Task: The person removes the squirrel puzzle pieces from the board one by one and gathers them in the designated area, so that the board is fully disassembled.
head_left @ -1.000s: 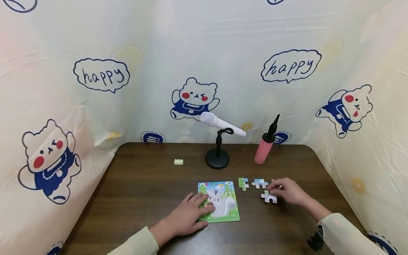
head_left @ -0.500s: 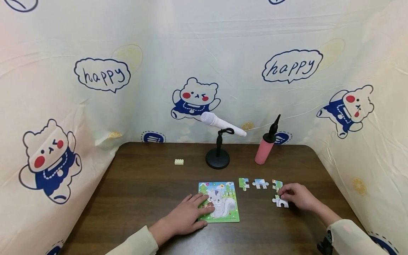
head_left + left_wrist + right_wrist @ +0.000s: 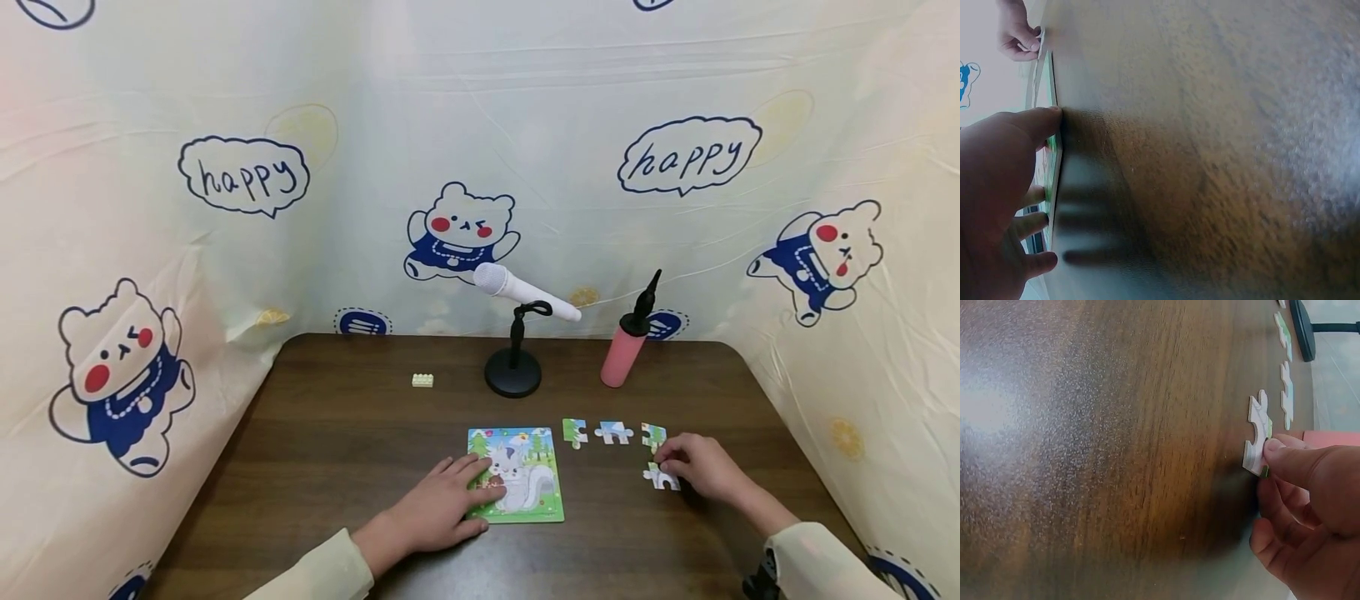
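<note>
A square squirrel jigsaw puzzle [image 3: 525, 496] lies on the table in front of the person. My left hand [image 3: 431, 510] rests across its left side, fingers spread and fairly straight; in the left wrist view the thumb [image 3: 1044, 122] touches its near edge. To the right, my right hand [image 3: 701, 468] pinches a pale puzzle piece [image 3: 660, 477] between thumb and fingers. The right wrist view has that puzzle piece [image 3: 1259, 428] tilted, close over the table. Just behind it is a green and blue corner piece [image 3: 653, 435], partly next to the fingertips.
A green piece [image 3: 574, 432] and a blue-white piece [image 3: 613, 432] lie in a row right of the puzzle's top. Farther back stand a white microphone [image 3: 525, 293] on a black stand [image 3: 513, 372] and a pink hand pump [image 3: 623, 357]. A cream toy brick [image 3: 422, 381] lies back left.
My right hand has moved right and slightly nearer with the pale puzzle piece, uncovering the corner piece behind it. Over the last half second it has barely shifted. The left hand stays on the puzzle.
</note>
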`<move>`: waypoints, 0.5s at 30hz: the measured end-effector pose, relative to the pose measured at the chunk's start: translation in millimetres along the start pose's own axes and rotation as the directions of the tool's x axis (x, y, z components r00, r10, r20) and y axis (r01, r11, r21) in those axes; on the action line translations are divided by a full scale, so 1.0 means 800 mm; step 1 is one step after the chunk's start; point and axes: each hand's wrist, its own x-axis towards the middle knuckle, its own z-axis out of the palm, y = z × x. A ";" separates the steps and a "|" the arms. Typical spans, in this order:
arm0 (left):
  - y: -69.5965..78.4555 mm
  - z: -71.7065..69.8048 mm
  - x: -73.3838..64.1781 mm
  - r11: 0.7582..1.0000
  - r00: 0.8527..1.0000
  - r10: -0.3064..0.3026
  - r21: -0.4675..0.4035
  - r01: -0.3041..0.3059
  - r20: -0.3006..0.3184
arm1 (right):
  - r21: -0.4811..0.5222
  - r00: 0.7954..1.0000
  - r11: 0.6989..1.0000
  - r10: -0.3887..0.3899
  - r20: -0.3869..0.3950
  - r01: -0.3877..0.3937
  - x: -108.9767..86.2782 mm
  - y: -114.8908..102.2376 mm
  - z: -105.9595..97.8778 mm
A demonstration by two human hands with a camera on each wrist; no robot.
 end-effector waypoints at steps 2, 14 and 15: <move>0.000 0.001 0.000 1.000 1.000 -0.003 0.001 0.003 0.000 | 0.000 1.000 1.000 0.002 0.003 -0.002 0.000 0.000 0.000; 0.000 0.008 -0.001 1.000 1.000 -0.016 -0.027 0.015 -0.013 | 0.036 0.993 0.993 -0.112 0.040 0.110 0.032 -0.065 -0.011; 0.001 0.007 -0.001 0.999 1.000 -0.017 -0.032 0.016 -0.010 | 0.041 0.991 0.992 -0.122 0.048 0.120 0.038 -0.075 -0.009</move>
